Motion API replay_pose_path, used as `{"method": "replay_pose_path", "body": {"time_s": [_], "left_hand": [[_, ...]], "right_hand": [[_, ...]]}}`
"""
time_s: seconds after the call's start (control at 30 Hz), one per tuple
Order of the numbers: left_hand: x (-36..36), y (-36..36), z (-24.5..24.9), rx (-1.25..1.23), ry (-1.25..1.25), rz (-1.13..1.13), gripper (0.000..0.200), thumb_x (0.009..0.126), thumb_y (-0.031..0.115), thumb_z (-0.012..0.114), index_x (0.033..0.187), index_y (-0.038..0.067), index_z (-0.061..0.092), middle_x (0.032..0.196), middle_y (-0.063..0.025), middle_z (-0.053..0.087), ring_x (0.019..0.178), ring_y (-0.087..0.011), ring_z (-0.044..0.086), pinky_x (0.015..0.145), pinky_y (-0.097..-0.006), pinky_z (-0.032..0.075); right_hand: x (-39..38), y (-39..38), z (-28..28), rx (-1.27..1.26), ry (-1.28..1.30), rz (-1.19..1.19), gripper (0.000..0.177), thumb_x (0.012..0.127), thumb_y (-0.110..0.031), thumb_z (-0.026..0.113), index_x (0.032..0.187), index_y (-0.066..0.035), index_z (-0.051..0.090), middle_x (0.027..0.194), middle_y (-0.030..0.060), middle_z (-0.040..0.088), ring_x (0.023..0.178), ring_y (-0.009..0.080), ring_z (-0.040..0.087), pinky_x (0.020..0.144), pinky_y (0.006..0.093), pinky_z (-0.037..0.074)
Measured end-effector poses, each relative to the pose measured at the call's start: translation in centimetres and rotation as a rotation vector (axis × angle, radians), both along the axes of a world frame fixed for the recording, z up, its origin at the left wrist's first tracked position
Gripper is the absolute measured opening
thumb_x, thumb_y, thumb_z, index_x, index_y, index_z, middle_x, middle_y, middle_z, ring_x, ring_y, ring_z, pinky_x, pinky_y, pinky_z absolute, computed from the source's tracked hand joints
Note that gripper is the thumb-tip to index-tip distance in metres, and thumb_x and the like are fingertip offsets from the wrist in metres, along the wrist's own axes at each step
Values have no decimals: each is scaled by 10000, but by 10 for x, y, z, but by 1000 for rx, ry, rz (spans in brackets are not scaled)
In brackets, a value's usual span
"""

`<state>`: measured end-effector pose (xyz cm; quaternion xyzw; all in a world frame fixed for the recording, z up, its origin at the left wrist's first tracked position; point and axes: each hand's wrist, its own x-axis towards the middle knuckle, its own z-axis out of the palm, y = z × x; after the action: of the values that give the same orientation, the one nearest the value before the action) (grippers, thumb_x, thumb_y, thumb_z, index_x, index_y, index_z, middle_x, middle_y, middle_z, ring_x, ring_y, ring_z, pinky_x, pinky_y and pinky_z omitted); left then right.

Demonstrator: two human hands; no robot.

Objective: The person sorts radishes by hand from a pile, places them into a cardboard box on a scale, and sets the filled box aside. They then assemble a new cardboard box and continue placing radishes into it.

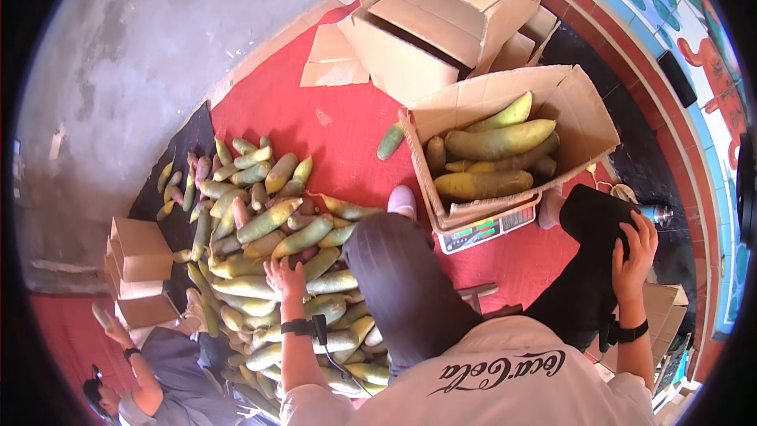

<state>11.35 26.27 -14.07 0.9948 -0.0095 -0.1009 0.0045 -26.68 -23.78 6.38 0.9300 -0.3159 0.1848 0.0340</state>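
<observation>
My left hand (285, 279) is over a big heap of long green radishes (272, 221), its fingers spread and holding nothing. Right beside its fingertips lies a pale green radish (246, 287). On my right knee rests my right hand (635, 255), empty, with the fingers stretched apart. Between and beyond my knees, an open cardboard box (591, 118) holds several large green radishes (501, 140). The box stands on a digital scale (489, 230) with lit green displays.
Larger open cardboard boxes (410, 63) are stacked beyond the scale. A single radish (389, 142) lies on the red floor (339, 142). At lower left, a co-worker (177, 371) holds a radish (102, 317) near a small carton (140, 256). A tiled wall (702, 118) runs along the right.
</observation>
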Motion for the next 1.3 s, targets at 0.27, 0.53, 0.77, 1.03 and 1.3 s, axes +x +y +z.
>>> {"method": "replay_pose_path", "body": {"time_s": [0.27, 0.53, 0.77, 1.03, 1.3], "left_hand": [[113, -174, -57, -568, 155, -432, 493, 848, 339, 583, 1227, 28, 534, 1179, -236, 571, 1123, -382, 519, 984, -413, 396], [176, -285, -136, -621, 380, -703, 546, 786, 291, 650, 1293, 136, 517, 1309, -250, 475, 1203, -400, 465, 1016, -412, 391], [162, -318, -206, -282, 195, -874, 415, 752, 245, 677, 1158, 313, 622, 1401, -227, 334, 1115, -467, 506, 959, -439, 447], [129, -313, -184, -497, 359, -516, 244, 805, 226, 615, 1034, 267, 685, 1132, -216, 567, 938, -372, 608, 826, -422, 503], [65, -187, -57, -1340, 790, 212, 238, 936, 141, 522, 1155, 64, 573, 910, -33, 596, 768, -135, 608, 688, -251, 507]], "right_hand": [[-5, 0, 1, 44, 49, -90, 262, 730, -5, 555, 990, -16, 588, 1227, 171, 531, 1200, 384, 431, 1030, 479, 306], [-12, -9, -3, 37, 237, -229, 212, 785, -66, 505, 981, -8, 561, 1242, 181, 511, 1212, 391, 415, 1041, 488, 289], [2, -11, 0, 2, 336, -230, 205, 831, -75, 476, 1015, -10, 537, 1248, 190, 496, 1201, 392, 413, 1037, 483, 288], [-9, -11, -4, -2, 324, -230, 229, 856, -66, 461, 1066, -14, 538, 1274, 180, 486, 1214, 372, 412, 1043, 466, 291], [-27, -12, -14, -55, 298, -162, 242, 889, -118, 482, 1099, -24, 556, 1279, 164, 502, 1203, 365, 436, 1031, 473, 323]]}}
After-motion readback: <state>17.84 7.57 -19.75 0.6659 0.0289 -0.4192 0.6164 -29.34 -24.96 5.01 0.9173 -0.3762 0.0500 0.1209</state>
